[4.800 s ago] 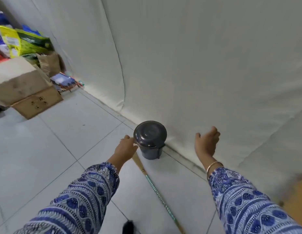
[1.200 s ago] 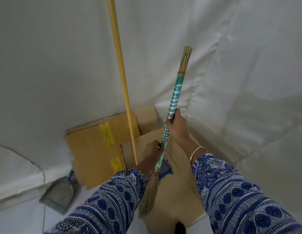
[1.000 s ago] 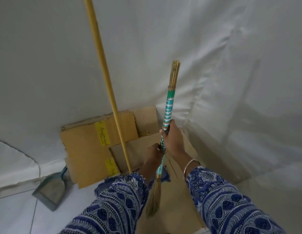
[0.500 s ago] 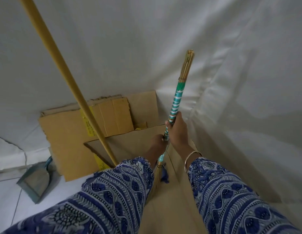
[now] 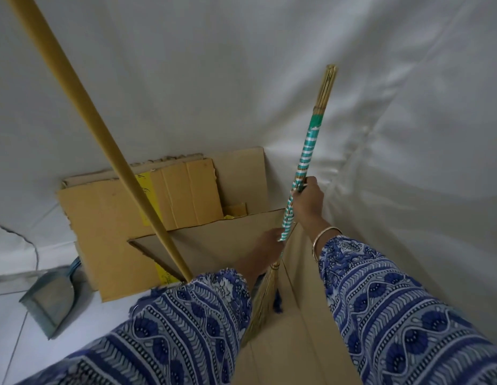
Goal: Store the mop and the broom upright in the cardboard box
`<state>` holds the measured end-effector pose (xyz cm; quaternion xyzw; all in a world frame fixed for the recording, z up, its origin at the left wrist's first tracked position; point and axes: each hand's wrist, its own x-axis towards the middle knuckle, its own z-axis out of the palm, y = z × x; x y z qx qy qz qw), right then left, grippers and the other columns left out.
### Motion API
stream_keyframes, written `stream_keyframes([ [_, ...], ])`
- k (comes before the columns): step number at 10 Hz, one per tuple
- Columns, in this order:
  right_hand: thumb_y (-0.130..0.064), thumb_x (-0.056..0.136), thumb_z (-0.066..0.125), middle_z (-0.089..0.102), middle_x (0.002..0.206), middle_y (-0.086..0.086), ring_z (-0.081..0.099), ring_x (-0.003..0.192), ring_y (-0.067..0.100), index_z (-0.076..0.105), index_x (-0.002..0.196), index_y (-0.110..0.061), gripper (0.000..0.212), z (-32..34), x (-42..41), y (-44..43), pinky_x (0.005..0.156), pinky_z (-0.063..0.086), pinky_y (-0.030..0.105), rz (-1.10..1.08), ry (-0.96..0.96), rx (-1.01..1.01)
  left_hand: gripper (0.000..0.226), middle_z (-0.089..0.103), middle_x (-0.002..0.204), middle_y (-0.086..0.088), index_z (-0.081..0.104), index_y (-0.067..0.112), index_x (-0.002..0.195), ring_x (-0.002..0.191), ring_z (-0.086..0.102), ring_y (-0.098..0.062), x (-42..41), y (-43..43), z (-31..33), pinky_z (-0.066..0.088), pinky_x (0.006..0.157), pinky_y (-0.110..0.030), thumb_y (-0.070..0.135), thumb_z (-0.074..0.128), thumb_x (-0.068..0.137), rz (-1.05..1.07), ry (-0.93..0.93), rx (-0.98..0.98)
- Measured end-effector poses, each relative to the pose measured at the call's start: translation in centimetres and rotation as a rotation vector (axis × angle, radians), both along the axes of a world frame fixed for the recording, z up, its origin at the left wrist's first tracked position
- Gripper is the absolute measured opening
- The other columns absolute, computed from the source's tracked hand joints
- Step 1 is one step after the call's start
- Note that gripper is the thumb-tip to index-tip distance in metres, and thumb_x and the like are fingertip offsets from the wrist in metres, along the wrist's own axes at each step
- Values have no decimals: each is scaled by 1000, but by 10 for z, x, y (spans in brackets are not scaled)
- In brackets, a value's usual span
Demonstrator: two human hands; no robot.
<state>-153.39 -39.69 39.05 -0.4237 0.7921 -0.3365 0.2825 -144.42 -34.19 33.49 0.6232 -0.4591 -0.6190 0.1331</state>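
**Broom held over the open box, mop pole leaning beside it**

My right hand (image 5: pixel 308 202) is wrapped tightly around the broom (image 5: pixel 303 173) on its teal-and-white striped handle, about halfway along. The broom stands nearly upright, tilted a little to the right at the top, where bare straw ends stick out above the wrapping. Its bristles hang down between my two sleeves, inside the opening of the cardboard box (image 5: pixel 286 354); I cannot see whether they touch the bottom.

My left hand (image 5: pixel 265 245) sits lower on the same handle, just above where the bristles begin. It is pressed against the handle, but its fingers are turned away from me, so I cannot tell how firmly it grips.

The mop (image 5: pixel 103 134) shows only as a long yellow-brown pole, slanting from the upper left corner down to the left side of the box, where my left sleeve (image 5: pixel 186 329) hides its lower end. Neither hand touches it.

Flattened cardboard sheets (image 5: pixel 108 218) lean against the white cloth wall (image 5: pixel 241 65) behind the box. A grey-blue dustpan (image 5: pixel 51 298) lies on the floor to the left, just beside those sheets.
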Motion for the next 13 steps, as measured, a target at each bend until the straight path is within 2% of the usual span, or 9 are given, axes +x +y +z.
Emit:
stream_keyframes([
  [1, 2, 90, 49, 64, 112, 25, 60, 106, 39, 55, 109, 6, 20, -4, -1, -5, 86, 49, 43, -39, 2, 11, 45, 51, 141, -11, 46, 12, 138, 120, 55, -26, 0, -8, -4, 46, 100, -34, 4, 42, 94, -50, -38, -44],
  [2, 2, 90, 51, 65, 113, 25, 60, 107, 39, 56, 109, 6, 20, -8, -3, -4, 87, 48, 42, -38, 31, 11, 47, 47, 145, -12, 44, 12, 139, 128, 48, -29, -3, -18, -1, 41, 110, -39, 3, 41, 94, -95, -68, -56],
  [3, 1, 90, 51, 65, 115, 24, 59, 109, 37, 56, 111, 6, 22, -9, -6, -1, 86, 47, 38, -13, 58, 16, 47, 41, 148, -14, 41, 11, 141, 132, 45, -31, -8, -23, 2, 39, 111, -41, 2, 40, 94, -111, -74, -52],
  [5, -1, 92, 51, 64, 119, 23, 58, 112, 36, 56, 114, 5, 23, -5, -9, -2, 89, 48, 37, -12, 64, 39, 48, 50, 139, -21, 40, 14, 141, 125, 50, -39, -22, -19, 0, 44, 105, -42, 4, 39, 95, -135, -76, -68],
  [7, -4, 95, 47, 63, 119, 25, 58, 111, 38, 56, 112, 8, 22, -3, -22, 0, 88, 47, 39, -85, 116, 32, 47, 46, 144, -16, 40, 15, 142, 126, 50, -33, -35, -20, 2, 42, 104, -36, 10, 41, 95, -152, -100, -101],
  [10, -5, 94, 50, 61, 124, 21, 56, 116, 37, 57, 116, 4, 25, -4, -31, -5, 92, 47, 37, -47, 78, 100, 48, 41, 148, -15, 36, 13, 144, 129, 46, -31, -42, -22, 2, 39, 105, -33, 9, 38, 96, -182, -122, -107],
  [11, -4, 93, 52, 60, 127, 21, 55, 118, 36, 53, 122, 2, 30, -1, -31, -2, 94, 46, 37, -48, 18, 117, 46, 45, 144, -17, 38, 11, 142, 127, 48, -33, -43, -21, 10, 40, 104, -36, 8, 36, 97, -168, -116, -123],
  [12, -4, 92, 53, 54, 133, 22, 53, 121, 37, 40, 134, 1, 44, 6, -30, 2, 96, 46, 39, -107, -89, 109, 43, 46, 143, -18, 39, 6, 140, 126, 48, -34, -39, -15, 23, 39, 105, -38, 8, 37, 97, -165, -85, -158],
  [13, -4, 91, 55, 42, 143, 22, 46, 129, 36, 27, 143, 2, 59, 27, -23, 18, 101, 42, 37, -210, -106, 74, 45, 42, 146, -18, 37, 4, 141, 132, 43, -32, -23, -9, 42, 35, 110, -39, 12, 40, 97, -134, -69, -138],
])
